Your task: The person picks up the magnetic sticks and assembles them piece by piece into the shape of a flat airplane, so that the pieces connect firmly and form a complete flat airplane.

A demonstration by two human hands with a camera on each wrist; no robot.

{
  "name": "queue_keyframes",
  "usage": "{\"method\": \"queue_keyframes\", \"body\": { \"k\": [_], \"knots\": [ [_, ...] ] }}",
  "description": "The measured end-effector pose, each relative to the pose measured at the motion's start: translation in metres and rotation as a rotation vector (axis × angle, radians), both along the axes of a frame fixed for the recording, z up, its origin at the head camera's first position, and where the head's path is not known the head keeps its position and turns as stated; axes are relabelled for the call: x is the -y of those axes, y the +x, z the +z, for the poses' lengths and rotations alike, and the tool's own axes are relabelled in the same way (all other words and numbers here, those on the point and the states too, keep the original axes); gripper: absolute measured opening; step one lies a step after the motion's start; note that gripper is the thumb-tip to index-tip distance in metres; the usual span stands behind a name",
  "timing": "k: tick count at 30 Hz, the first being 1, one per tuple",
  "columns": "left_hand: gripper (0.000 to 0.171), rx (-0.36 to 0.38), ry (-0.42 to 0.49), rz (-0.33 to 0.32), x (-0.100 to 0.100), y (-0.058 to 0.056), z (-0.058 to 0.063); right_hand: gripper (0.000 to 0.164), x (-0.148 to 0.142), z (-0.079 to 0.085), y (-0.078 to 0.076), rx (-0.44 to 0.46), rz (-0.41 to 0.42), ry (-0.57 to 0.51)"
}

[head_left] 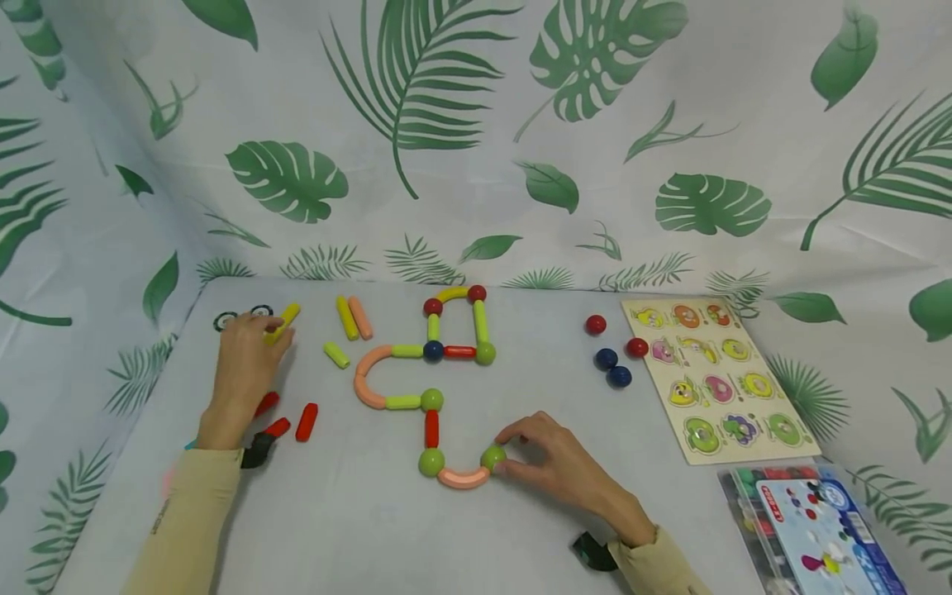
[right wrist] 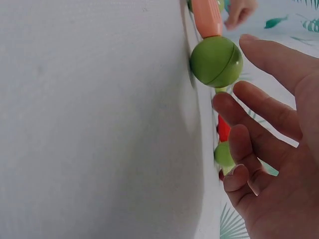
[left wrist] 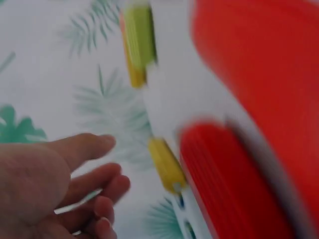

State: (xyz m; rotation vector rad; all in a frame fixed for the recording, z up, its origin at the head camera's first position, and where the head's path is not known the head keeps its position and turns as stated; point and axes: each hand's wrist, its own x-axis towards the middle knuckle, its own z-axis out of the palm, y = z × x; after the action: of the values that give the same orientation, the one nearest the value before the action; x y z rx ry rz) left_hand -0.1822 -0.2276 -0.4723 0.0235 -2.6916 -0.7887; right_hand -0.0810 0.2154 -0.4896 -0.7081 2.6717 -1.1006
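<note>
My left hand (head_left: 249,355) hovers at the table's left side, close to a yellow rod (head_left: 283,323). In the left wrist view, its fingers are loosely bent with nothing between them, apart from the yellow rod (left wrist: 167,165). My right hand (head_left: 558,463) has thumb and forefinger right at a green ball (head_left: 492,458), the end of a chain of rods and balls. The right wrist view has those fingertips spread beside the green ball (right wrist: 217,62), not curled round it. A curved peach rod (head_left: 463,478) joins this ball to another green ball (head_left: 430,463).
Red rods (head_left: 307,421) lie below my left hand, and yellow and peach rods (head_left: 360,317) lie behind. Loose red balls (head_left: 595,324) and blue balls (head_left: 619,377) sit beside a fruit picture board (head_left: 732,388). A plastic box (head_left: 818,529) stands at front right.
</note>
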Motion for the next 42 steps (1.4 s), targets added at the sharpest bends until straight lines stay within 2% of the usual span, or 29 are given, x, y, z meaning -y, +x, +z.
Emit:
{"method": "queue_keyframes", "body": {
  "k": [3,7,11,15,20,24,27,35,39,42],
  "knots": [
    [0.034,0.087,-0.004,0.092,0.015,-0.007,-0.001,0.035,-0.001,0.001,0.000,0.001,-0.004,-0.011],
    [0.037,0.180,0.028,0.101,0.022,-0.010,-0.006,0.033,-0.003,0.002,-0.001,-0.013,-0.005,-0.027],
    [0.036,0.242,0.079,0.110,0.022,-0.010,-0.010,0.031,-0.004,0.003,-0.001,-0.028,0.000,-0.031],
    [0.036,0.280,0.103,0.125,0.022,-0.010,-0.010,0.030,-0.005,0.004,-0.001,-0.029,-0.004,-0.028],
    [0.035,0.254,0.101,0.098,0.012,-0.008,-0.003,0.030,-0.007,0.004,-0.001,-0.042,-0.016,-0.034],
    [0.030,0.175,0.065,0.018,-0.006,-0.007,0.002,0.030,-0.009,0.002,-0.001,-0.043,-0.033,-0.042],
    [0.028,0.131,0.062,-0.056,-0.027,-0.005,0.005,0.029,-0.011,0.002,-0.001,-0.041,-0.044,-0.045],
    [0.027,0.105,0.101,-0.320,-0.102,0.010,0.018,0.025,-0.015,0.006,-0.004,-0.128,-0.066,-0.044],
    [0.021,0.069,0.048,-0.438,-0.140,0.019,0.020,0.023,-0.018,0.009,-0.007,-0.174,-0.109,-0.034],
    [0.019,0.057,0.005,-0.516,-0.164,0.025,0.018,0.022,-0.021,0.011,-0.008,-0.202,-0.139,-0.023]
  ]
}}
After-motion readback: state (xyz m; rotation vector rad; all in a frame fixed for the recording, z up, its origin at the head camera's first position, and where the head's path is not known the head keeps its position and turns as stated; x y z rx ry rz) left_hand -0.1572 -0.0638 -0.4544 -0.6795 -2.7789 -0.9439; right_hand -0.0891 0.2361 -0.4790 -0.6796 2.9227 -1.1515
